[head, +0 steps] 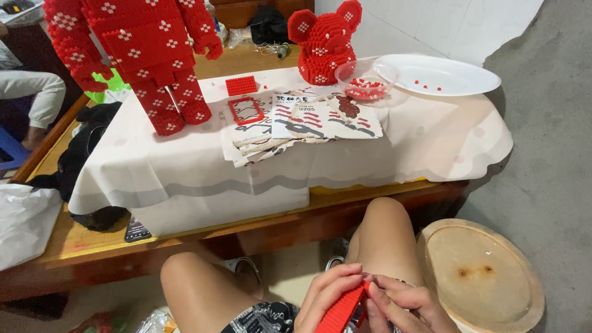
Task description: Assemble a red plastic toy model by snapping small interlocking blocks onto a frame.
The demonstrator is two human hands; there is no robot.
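A low wooden surface point(92, 243) runs across the view, and a white cloth point(185, 179) covers most of it, hanging over its near edge. On the cloth toward the far left corner stands a large red brick-built figure point(145, 55) with white cross marks; only its body, arms and legs show. Toward the far right edge lies a white oval plate point(456, 71) with a few red bits on it, and just beside it sits a clear bowl point(365, 80) holding small red and white pieces. Behind the bowl rests a smaller red brick-built bear head point(324, 40). A loose stack of printed instruction sheets point(308, 123) lies near the middle of the cloth, with a small red studded plate point(241, 85) and a red frame piece point(245, 111) at its far side. A round wooden stool top point(481, 277) stands on the floor, off the surface's near right corner.

Below the near edge, over the person's bare knees, both hands meet. The left hand point(327, 296) and the right hand point(404, 305) pinch a flat red brick plate point(342, 311) between curled fingers, holding it tilted on edge above the lap.
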